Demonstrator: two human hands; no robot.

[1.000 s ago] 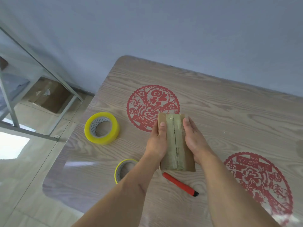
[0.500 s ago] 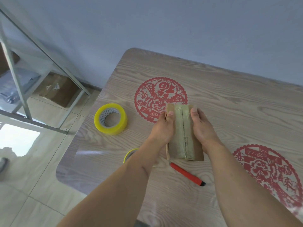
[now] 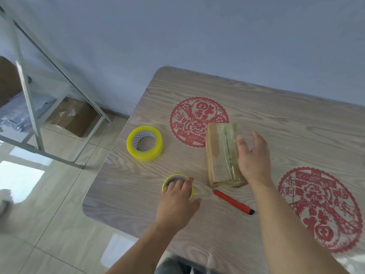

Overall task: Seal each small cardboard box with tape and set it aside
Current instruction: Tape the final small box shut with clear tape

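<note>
A small cardboard box point(image 3: 219, 155) lies on the wooden table point(image 3: 276, 123), with clear tape along its top seam. My right hand point(image 3: 253, 158) hovers at the box's right side, fingers loosely spread and blurred, gripping nothing. My left hand point(image 3: 175, 203) is off the box and lies over a thin yellow tape roll point(image 3: 177, 177) near the table's left front, with its fingertips on the roll's top. A thick yellow tape roll point(image 3: 145, 143) stands further back on the left.
A red utility knife point(image 3: 233, 201) lies just in front of the box. Two red paper-cut decals point(image 3: 197, 119) point(image 3: 320, 208) are flat on the table. To the left, past the table edge, are a metal rack point(image 3: 29, 107) and a floor carton point(image 3: 75, 117).
Both hands let go of the box's sides. My left hand moved down-left onto the thin tape roll, and my right hand lifted off to the box's right side.
</note>
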